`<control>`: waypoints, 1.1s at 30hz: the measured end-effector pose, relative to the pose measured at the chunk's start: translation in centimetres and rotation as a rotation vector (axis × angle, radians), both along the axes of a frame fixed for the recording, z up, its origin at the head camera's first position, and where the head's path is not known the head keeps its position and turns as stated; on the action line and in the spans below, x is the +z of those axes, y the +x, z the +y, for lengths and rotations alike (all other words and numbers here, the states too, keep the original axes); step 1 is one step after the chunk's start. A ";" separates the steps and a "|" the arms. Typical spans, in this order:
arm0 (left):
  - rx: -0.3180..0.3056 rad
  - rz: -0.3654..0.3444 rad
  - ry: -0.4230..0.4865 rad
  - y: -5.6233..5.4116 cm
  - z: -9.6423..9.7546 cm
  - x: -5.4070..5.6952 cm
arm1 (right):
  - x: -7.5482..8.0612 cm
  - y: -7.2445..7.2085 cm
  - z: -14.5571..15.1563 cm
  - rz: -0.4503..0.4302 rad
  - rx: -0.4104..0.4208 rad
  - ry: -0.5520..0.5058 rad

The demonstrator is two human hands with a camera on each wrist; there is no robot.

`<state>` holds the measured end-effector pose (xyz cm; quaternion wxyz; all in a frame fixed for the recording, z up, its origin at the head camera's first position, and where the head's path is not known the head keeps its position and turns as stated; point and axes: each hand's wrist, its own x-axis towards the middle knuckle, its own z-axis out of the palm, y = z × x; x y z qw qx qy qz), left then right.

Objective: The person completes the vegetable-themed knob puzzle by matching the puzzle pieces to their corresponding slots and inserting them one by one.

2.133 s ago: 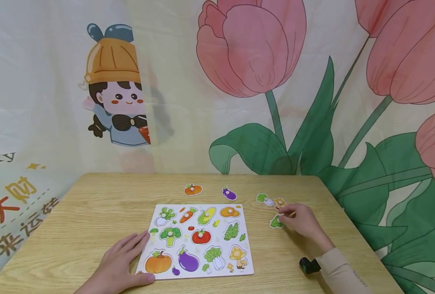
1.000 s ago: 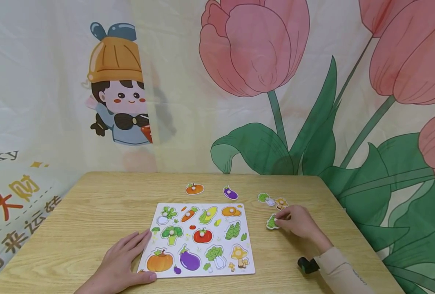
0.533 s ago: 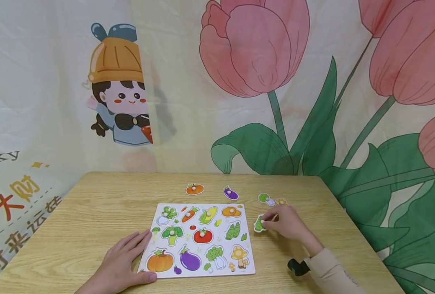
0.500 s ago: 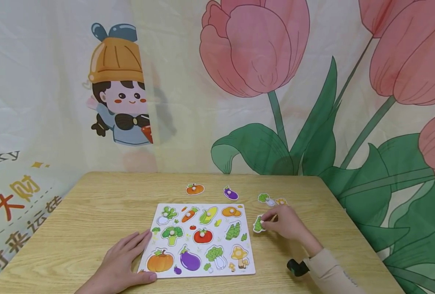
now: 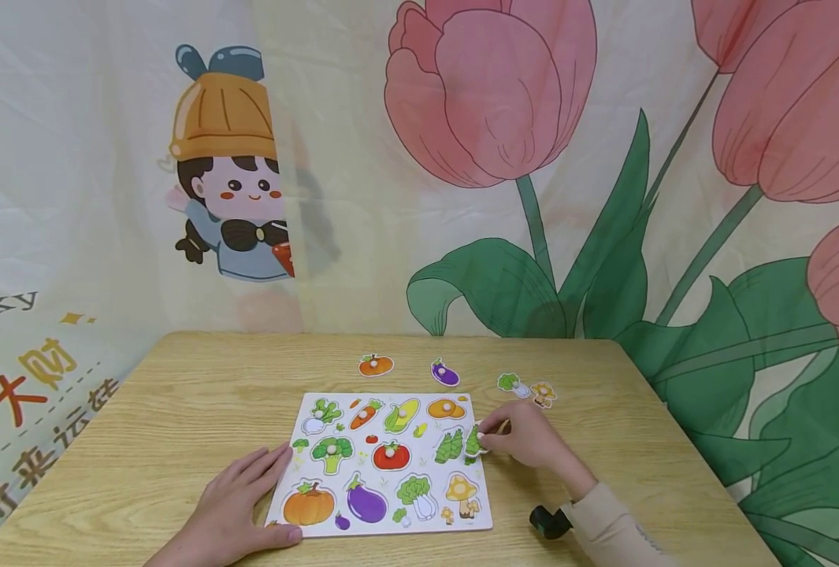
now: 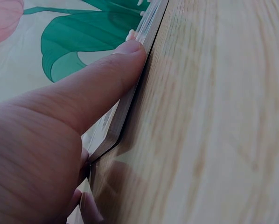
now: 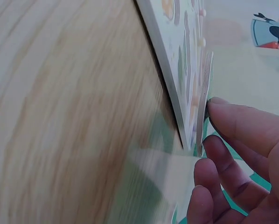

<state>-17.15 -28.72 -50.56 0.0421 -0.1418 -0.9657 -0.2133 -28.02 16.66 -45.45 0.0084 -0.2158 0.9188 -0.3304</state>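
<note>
My right hand (image 5: 525, 438) pinches a green vegetable puzzle piece (image 5: 473, 442) over the right edge of a white puzzle board (image 5: 384, 529). In the right wrist view the piece (image 7: 204, 100) is seen edge-on, just above the board's surface, with thumb and fingertips at its back. Just left of it on the board lies the matching green picture (image 5: 451, 446). At the board's near left corner my left hand (image 5: 231, 504) rests with fingers extended along the left side. Its thumb (image 6: 107, 74) lies on the near edge in the left wrist view.
Beyond the board on the wooden table (image 5: 213, 378) lie a pumpkin piece (image 5: 376, 365) and an eggplant piece (image 5: 445, 372). Farther right, a cabbage piece (image 5: 513, 384) touches a mushroom piece (image 5: 543, 394). Carrot (image 5: 365, 413), tomato (image 5: 391, 455) and several other knobbed pieces sit in the board.
My right hand has carried the green piece leftward from beside the mushroom piece to over the board's right edge. The left hand and the board stay essentially in place.
</note>
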 end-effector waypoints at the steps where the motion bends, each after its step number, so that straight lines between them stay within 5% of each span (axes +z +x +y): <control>1: -0.001 0.001 0.001 0.0 0.0 0.0 | -0.1 0.0 -0.2 -0.003 0.002 0.002; 33: -0.008 0.032 0.013 0.1 -0.1 -0.1 | -0.2 0.1 -4.4 -0.101 0.027 0.003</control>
